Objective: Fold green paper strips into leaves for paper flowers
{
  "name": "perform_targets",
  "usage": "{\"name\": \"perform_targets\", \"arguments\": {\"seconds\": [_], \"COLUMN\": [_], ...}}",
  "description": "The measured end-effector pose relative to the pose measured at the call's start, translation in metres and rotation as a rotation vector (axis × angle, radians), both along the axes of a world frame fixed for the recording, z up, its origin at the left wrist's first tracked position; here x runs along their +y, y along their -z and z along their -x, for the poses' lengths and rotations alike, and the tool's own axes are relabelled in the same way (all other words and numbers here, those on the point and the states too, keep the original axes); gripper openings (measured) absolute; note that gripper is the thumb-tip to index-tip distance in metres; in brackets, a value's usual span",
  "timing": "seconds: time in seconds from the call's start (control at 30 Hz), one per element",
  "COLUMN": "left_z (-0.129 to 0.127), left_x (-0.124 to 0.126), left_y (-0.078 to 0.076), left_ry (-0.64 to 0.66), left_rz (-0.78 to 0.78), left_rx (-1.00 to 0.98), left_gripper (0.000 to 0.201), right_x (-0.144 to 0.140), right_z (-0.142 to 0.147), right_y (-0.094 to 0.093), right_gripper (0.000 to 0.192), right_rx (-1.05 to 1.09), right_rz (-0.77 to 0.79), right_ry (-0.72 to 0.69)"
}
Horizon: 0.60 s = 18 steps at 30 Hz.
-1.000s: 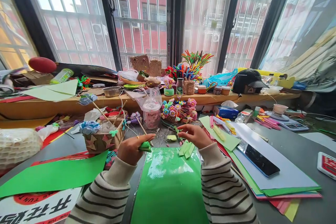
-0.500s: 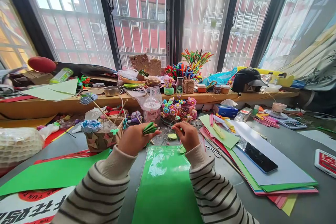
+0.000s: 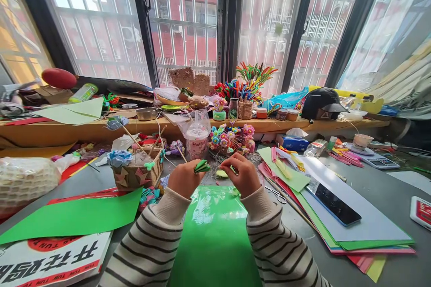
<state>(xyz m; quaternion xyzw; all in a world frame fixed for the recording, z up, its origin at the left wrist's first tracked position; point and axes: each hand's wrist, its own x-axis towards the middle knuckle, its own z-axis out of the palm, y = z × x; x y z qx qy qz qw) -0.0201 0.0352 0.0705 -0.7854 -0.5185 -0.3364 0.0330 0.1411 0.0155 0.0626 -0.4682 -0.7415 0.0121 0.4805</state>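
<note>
Hands meet above the far edge of a glossy green sheet of paper (image 3: 215, 237) that lies flat on the grey tabletop (image 3: 387, 188) between my striped sleeves. My left hand (image 3: 183, 179) is curled shut, thumb and fingers pinching a small folded fan of green paper strips (image 3: 201, 166), whose pleated end sticks up and out toward the right. My right hand (image 3: 243, 174) sits just beside it, fingers bent inward and pinching something small and thin near a pale yellow-green scrap (image 3: 221, 173); I cannot tell exactly what it grips. The folded piece hangs between the two hands, closer to the left one and clear of the sheet below.

Just left of my left hand stands a woven brown basket with paper stars and flowers (image 3: 136, 172). Beyond the hands I see a clear plastic cup with a pink base (image 3: 196, 136) and a cluster of small coloured paper flowers (image 3: 231, 138). To the right lies a stack of coloured paper sheets (image 3: 353, 228) with a black phone (image 3: 336, 206) on top.
</note>
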Motion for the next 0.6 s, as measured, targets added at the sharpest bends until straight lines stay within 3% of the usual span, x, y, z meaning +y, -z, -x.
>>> {"name": "perform_targets", "arguments": {"seconds": [0.1, 0.17, 0.4, 0.6], "left_z": [-0.008, -0.013, -0.018, -0.015], "left_x": [-0.008, -0.012, -0.018, -0.022], "left_y": [0.002, 0.005, 0.014, 0.013], "left_ry": [-0.145, -0.177, -0.134, -0.143], "left_rz": [-0.079, -0.162, -0.489, -0.564], "left_rx": [0.074, 0.096, 0.055, 0.045], "left_gripper": [0.020, 0.022, 0.025, 0.021], "right_x": [-0.004, -0.006, -0.009, -0.008], "right_z": [0.007, 0.012, 0.023, 0.022], "right_y": [0.000, 0.000, 0.004, 0.004], "right_gripper": [0.015, 0.016, 0.019, 0.015], "right_rx": [0.005, 0.009, 0.050, 0.153], "right_rz": [-0.017, -0.026, -0.058, -0.069], "right_ry": [0.059, 0.089, 0.094, 0.049]}}
